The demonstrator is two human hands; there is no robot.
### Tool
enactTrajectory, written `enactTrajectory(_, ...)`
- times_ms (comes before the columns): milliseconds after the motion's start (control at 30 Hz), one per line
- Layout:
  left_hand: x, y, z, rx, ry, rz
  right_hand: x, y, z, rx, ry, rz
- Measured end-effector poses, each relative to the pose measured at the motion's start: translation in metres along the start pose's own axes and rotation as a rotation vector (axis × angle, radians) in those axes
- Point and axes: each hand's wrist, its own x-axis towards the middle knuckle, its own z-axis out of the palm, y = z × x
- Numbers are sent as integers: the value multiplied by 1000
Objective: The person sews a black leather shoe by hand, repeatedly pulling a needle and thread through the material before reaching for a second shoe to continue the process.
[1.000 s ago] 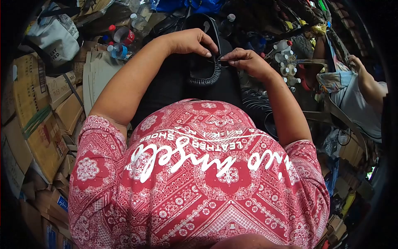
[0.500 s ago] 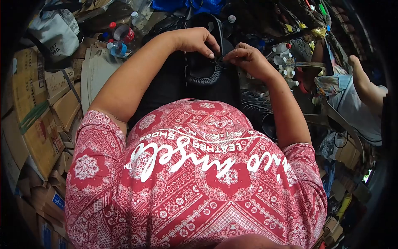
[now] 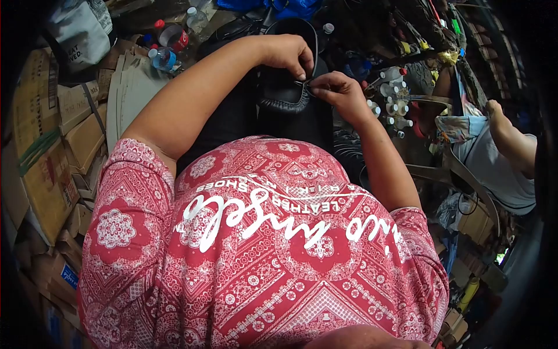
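1 blk shoe upper (image 3: pixel 283 106), rim btwn L fingers (image 3: pixel 299 71), R fingers (image 3: pixel 323 87)

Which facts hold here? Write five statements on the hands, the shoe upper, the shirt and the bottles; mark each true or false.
1. The left hand and right hand are both bare. True.
2. The shoe upper is white. False: it is black.
3. The shoe upper's gathered edge faces the shirt. True.
4. The shirt is plain blue. False: it is patterned red and white.
5. The blue-labelled bottle is on the person's right. False: it is on the left.
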Motion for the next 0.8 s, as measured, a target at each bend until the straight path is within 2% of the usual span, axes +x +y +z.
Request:
enactTrajectory(33,0,-9,4,5,-4,1,0,-3,1,2,6,-1)
enactTrajectory(100,-5,-23,13,-184,107,111,1,-15,2,-251,9,-53)
enactTrajectory(133,-10,-26,16,-42,204,89,0,-19,3,-247,12,-53)
enactTrajectory(200,-30,-36,14,217,629,274,-2,-26,4,-308,12,-47)
enactTrajectory(233,-50,-31,0,58,623,140,-3,-27,5,-306,18,-46)
enactTrajectory(267,-61,-52,-12,-72,703,76,-4,-27,6,-297,20,-37)
enactTrajectory(300,-83,-65,-31,-38,747,62,-5,-28,6,-288,20,-29)
enactTrajectory(333,-110,-77,-49,-220,791,-126,-7,-29,6,-286,20,-28)
enactTrajectory(367,-137,-87,-64,-414,793,-127,-7,-31,5,-318,19,-37)
enactTrajectory(433,-175,-74,-76,-441,913,-109,-8,-33,5,-349,22,-47)
enactTrajectory(567,-204,-105,-79,-115,943,-289,-8,-30,10,-475,28,-81)
enactTrajectory(600,-193,-89,-60,-82,1028,-256,-6,-29,12,-535,39,-132)
enactTrajectory(633,-185,-102,-47,-91,1072,-153,-7,-29,13,-535,37,-133)
enactTrajectory(667,-174,-88,-27,-78,1004,-140,-9,-30,14,-571,55,-155)
enactTrajectory(700,-163,-80,-9,66,958,-105,-12,-30,14,-608,73,-176)
enactTrajectory(733,-149,-42,11,185,912,-67,-15,-29,14,-611,71,-171)
enactTrajectory(800,-128,-18,44,145,807,-31,-18,-26,15,-631,114,-217)
